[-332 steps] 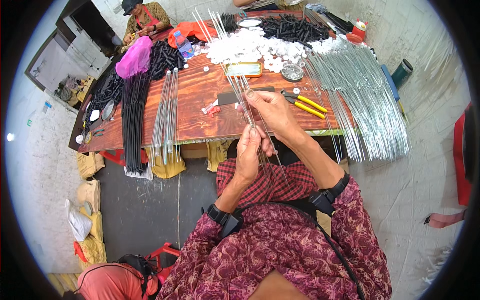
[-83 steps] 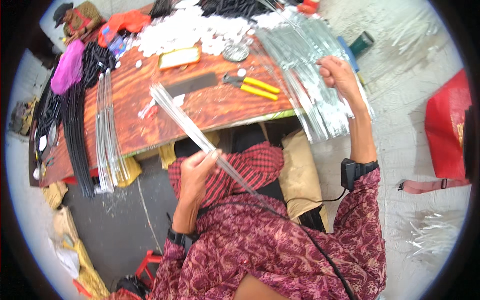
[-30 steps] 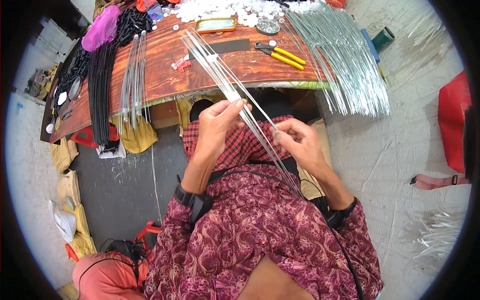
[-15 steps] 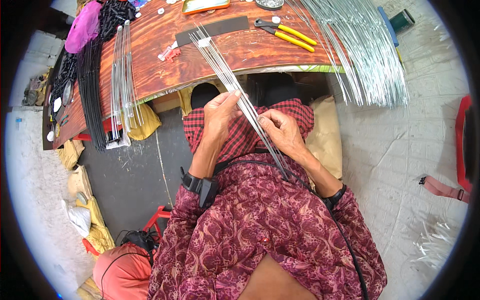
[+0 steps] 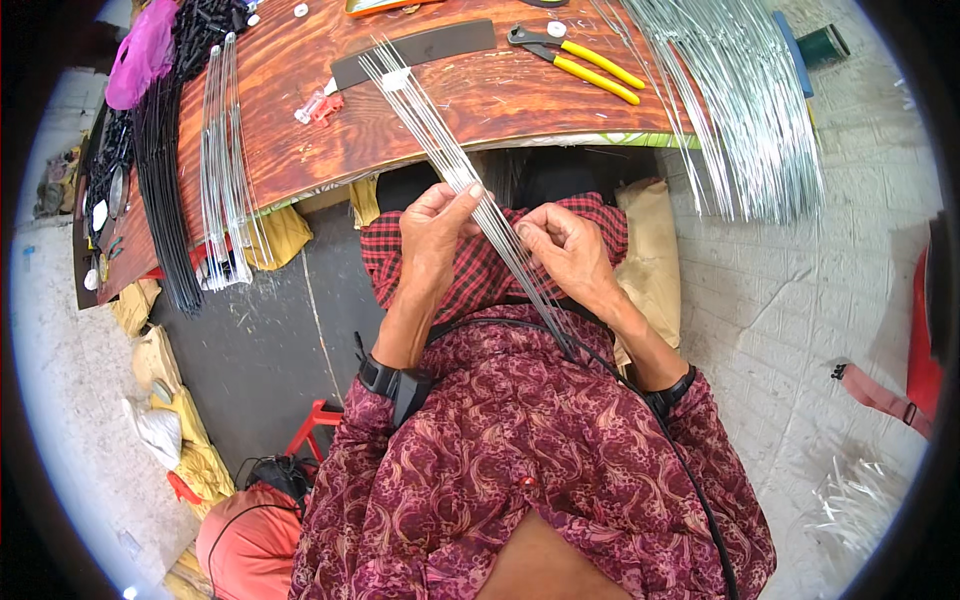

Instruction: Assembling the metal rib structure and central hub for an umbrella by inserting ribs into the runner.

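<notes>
Reader: Hands first, please: where are they, and what are they doing?

Describer: Both sit just on the near side of the wooden worktop (image 5: pixel 480 100), over a red checked cloth (image 5: pixel 470 270) on the person's lap. The left hand (image 5: pixel 435 235) is pinched shut on a thin bundle of silver wire rods (image 5: pixel 470 190), thumb pressed on top. The right hand (image 5: pixel 570 250) is curled, its fingertips (image 5: pixel 525 228) closed on the same rods a little lower down.

Reader: Where does the bundle run?

Describer: Its far ends lie fanned on the worktop near a dark flat strip (image 5: pixel 415 45). The near ends slant down toward the person's chest.

Reader: Which step does this look like?

Describer: Gathering and evening up the rods, I would judge. The far tips look uneven, so the next move likely calls for keeping the left pinch firm while the right fingers slide single rods into line.

Reader: Anything else around the worktop?

Describer: Yellow-handled pliers (image 5: pixel 585 65) lie on it beyond the hands. A large loose heap of silver rods (image 5: pixel 740 120) hangs over its right end. Black rods (image 5: pixel 165 180) and another silver bunch (image 5: pixel 225 170) lie toward its left end.
</notes>
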Available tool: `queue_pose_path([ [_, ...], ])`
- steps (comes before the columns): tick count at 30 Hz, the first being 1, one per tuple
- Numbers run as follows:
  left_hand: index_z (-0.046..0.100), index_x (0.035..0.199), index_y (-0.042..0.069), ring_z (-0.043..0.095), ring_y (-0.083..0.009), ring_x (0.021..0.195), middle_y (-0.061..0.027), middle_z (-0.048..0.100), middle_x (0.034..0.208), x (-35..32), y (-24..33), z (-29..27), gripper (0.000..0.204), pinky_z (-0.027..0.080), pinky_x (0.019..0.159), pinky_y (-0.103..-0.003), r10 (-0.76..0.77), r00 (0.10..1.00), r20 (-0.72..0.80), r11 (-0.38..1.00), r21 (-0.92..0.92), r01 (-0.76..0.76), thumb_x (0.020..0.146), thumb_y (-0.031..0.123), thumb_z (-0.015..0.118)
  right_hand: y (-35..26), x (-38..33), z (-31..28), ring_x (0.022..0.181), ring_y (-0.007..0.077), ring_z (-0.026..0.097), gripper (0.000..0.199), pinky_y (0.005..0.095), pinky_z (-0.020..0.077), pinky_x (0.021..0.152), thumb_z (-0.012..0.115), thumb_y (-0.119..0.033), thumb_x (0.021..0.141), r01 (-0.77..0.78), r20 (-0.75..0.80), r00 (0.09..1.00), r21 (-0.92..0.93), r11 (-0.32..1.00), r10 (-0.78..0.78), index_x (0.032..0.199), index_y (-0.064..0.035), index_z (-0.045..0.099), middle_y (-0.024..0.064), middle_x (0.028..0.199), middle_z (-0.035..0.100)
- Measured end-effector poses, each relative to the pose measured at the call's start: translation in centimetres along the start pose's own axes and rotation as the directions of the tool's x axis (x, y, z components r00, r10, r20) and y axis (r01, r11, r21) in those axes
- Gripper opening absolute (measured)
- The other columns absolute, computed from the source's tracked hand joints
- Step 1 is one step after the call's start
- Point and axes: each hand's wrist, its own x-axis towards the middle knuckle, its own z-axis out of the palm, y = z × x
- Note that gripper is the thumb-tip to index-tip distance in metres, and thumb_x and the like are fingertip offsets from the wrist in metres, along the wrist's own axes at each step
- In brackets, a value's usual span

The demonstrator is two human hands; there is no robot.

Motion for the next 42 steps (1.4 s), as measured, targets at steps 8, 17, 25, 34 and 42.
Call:
queue_pose_path([
  [8, 0.067, 0.096, 0.003, 0.064, -0.0067, 0.070, -0.0042, 0.070, 0.087, -0.1, -0.1, -0.2, 0.014, 0.048, 0.061, -0.018, 0.005, 1.000, 0.019, 1.000, -0.026, -0.004, 0.087, 0.012, 0.072, -2.1, 1.0, 0.9, 0.063, 0.0161, 0.068, 0.019, 0.0306, 0.0515, 0.057, 0.066, -0.019, 0.087, 0.045, 0.002, 0.999, -0.206, 0.977, -0.045, 0.089, -0.0006, 0.068, 0.0112, 0.072, 0.069],
  [17, 0.067, 0.096, 0.002, 0.062, -0.0058, 0.067, -0.0022, 0.069, 0.085, -0.1, -0.6, -0.4, 0.014, 0.048, 0.059, -0.018, 0.016, 1.000, 0.008, 0.999, -0.041, -0.015, 0.087, 0.012, 0.072, -2.6, 1.4, 1.3, 0.062, 0.0215, 0.069, 0.019, 0.0332, 0.0516, 0.056, 0.065, -0.020, 0.086, 0.105, -0.019, 0.993, -0.300, 0.948, -0.116, 0.086, -0.0018, 0.068, 0.0111, 0.071, 0.069],
  [25, 0.067, 0.097, 0.003, 0.062, -0.0069, 0.068, -0.0026, 0.069, 0.086, -0.5, -0.8, -0.5, 0.015, 0.049, 0.060, -0.019, 0.007, 0.999, 0.037, 0.997, -0.083, -0.004, 0.087, 0.013, 0.072, -2.8, 1.5, 1.2, 0.062, 0.0202, 0.069, 0.020, 0.0327, 0.0516, 0.058, 0.065, -0.021, 0.086, 0.038, -0.021, 0.999, -0.253, 0.967, -0.045, 0.085, -0.0007, 0.068, 0.0121, 0.070, 0.069],
  [34, 0.066, 0.099, 0.002, 0.064, -0.0079, 0.071, -0.0038, 0.069, 0.088, -0.3, -0.8, -0.7, 0.016, 0.050, 0.063, -0.020, 0.002, 0.998, 0.062, 0.993, -0.118, 0.006, 0.089, 0.014, 0.071, -2.0, 2.2, 1.3, 0.059, 0.0125, 0.062, 0.021, 0.0282, 0.0482, 0.055, 0.065, -0.019, 0.087, 0.056, -0.003, 0.998, -0.239, 0.970, -0.058, 0.083, 0.0023, 0.066, 0.0078, 0.068, 0.066],
  [42, 0.066, 0.099, 0.001, 0.065, -0.0083, 0.072, -0.0059, 0.070, 0.090, -0.1, -0.7, -0.6, 0.017, 0.051, 0.063, -0.020, 0.028, 0.999, 0.033, 0.992, -0.120, -0.024, 0.089, 0.015, 0.070, -2.6, 2.0, 0.9, 0.064, 0.0155, 0.066, 0.023, 0.0316, 0.0514, 0.060, 0.064, -0.020, 0.084, 0.018, 0.043, 0.999, -0.256, 0.967, -0.008, 0.084, 0.0032, 0.067, 0.0130, 0.071, 0.069],
])
